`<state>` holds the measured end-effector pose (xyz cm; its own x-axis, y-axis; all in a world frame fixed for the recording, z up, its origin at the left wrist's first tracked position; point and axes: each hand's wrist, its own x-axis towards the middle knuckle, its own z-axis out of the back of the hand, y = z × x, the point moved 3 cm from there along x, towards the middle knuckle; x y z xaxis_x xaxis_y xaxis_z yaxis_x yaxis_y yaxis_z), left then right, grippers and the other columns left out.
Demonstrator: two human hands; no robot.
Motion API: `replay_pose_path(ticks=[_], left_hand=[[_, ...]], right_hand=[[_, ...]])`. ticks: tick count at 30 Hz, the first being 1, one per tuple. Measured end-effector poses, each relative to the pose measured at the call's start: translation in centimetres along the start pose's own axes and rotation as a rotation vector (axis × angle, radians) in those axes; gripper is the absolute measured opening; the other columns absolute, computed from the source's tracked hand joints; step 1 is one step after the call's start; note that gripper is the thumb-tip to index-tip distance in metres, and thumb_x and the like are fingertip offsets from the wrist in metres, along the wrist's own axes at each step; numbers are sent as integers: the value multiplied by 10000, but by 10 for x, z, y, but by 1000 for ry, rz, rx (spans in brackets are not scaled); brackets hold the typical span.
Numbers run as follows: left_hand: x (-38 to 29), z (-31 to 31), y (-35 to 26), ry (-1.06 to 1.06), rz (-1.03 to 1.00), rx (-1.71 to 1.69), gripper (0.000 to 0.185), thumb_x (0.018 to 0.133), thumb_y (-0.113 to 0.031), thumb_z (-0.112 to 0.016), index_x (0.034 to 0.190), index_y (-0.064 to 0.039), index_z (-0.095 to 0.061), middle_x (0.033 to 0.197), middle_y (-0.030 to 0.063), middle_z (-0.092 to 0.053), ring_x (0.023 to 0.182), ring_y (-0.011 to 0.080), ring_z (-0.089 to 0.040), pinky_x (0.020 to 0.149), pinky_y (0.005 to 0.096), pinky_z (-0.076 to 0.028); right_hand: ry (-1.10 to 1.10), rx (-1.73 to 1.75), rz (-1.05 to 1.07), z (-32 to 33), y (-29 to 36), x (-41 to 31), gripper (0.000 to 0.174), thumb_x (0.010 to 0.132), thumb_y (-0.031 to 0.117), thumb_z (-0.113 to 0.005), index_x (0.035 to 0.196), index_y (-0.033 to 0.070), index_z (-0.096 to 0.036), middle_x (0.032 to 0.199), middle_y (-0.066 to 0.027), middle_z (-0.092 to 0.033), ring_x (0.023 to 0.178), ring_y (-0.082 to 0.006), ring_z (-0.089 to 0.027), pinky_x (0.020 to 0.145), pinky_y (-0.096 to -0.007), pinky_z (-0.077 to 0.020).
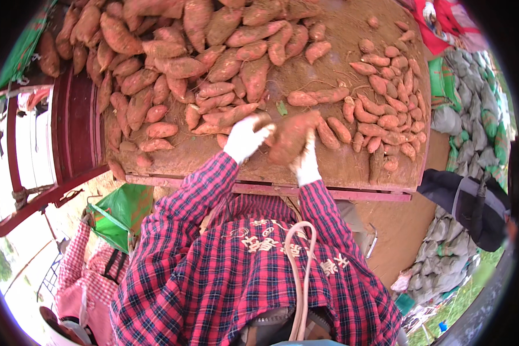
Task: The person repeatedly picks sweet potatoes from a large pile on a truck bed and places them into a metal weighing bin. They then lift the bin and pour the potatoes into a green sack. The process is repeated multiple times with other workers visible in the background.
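My right hand (306, 162), in a white glove, grips a large soil-covered sweet potato (292, 138) from its right side, above the near part of the table. Motion blurs the sweet potato's outline. Just to its left is my left hand (247, 137), also gloved in white, with the fingers bent and blurred. Whether those fingers hold anything cannot be made out. Beyond my left hand lies a long sweet potato (231, 115) at the edge of the big heap. Right of the held one rests a slimmer sweet potato (327, 134).
A heap of large sweet potatoes (164, 56) covers the table's (320, 173) far left, with smaller ones (389, 116) grouped right. People stand around: a checked sleeve (72, 259) with a green bag (123, 212), a dark sleeve (471, 207), a red garment (447, 21). Filled sacks (471, 116) line the right.
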<state>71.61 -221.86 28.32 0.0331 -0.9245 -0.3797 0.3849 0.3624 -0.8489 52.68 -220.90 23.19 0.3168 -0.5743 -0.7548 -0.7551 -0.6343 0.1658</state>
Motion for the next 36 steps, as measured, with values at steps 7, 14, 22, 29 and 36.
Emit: replay_pose_path(ticks=[7, 14, 22, 29, 36], left_hand=[[143, 3, 20, -164, 391, 889, 990, 742, -578, -738, 1367, 115, -405, 1128, 236, -649, 1108, 324, -612, 951, 436, -480], [177, -44, 47, -501, 445, 997, 1178, 631, -674, -761, 1377, 151, -370, 1179, 249, -644, 1164, 348, -604, 962, 448, -499], [219, -2, 94, 177, 455, 477, 857, 795, -655, -645, 1312, 24, -560, 1340, 184, -578, 1242, 318, -543, 1058, 379, -419], [72, -19, 5, 117, 583, -227, 814, 809, -556, -701, 1373, -7, -492, 1376, 165, -539, 1237, 320, -522, 1055, 395, -425], [10, -84, -68, 95, 748, -364, 854, 769, -464, -797, 1421, -42, -443, 1394, 156, -515, 1223, 331, -511, 1046, 439, -436]], right_hand=[[-96, 135, 178, 125, 53, -104, 729, 855, 429, -739, 1427, 112, -416, 1421, -94, -488, 1273, -283, -489, 1089, -492, -415], [-371, 316, 386, 233, 40, -203, 653, 888, 404, -711, 1408, 110, -449, 1399, -70, -521, 1279, -268, -499, 1109, -460, -393], [-518, 356, 857, 363, 80, -319, 648, 917, 442, -657, 1424, 101, -443, 1412, -90, -508, 1280, -256, -493, 1094, -449, -401], [-967, 341, 969, 494, 93, -393, 715, 898, 453, -683, 1366, -44, -471, 1298, -148, -579, 1145, -264, -588, 992, -392, -481], [-1214, -397, 724, 539, 83, -333, 567, 865, 350, -696, 1296, 0, -586, 1178, -171, -670, 1053, -238, -646, 936, -327, -497]])
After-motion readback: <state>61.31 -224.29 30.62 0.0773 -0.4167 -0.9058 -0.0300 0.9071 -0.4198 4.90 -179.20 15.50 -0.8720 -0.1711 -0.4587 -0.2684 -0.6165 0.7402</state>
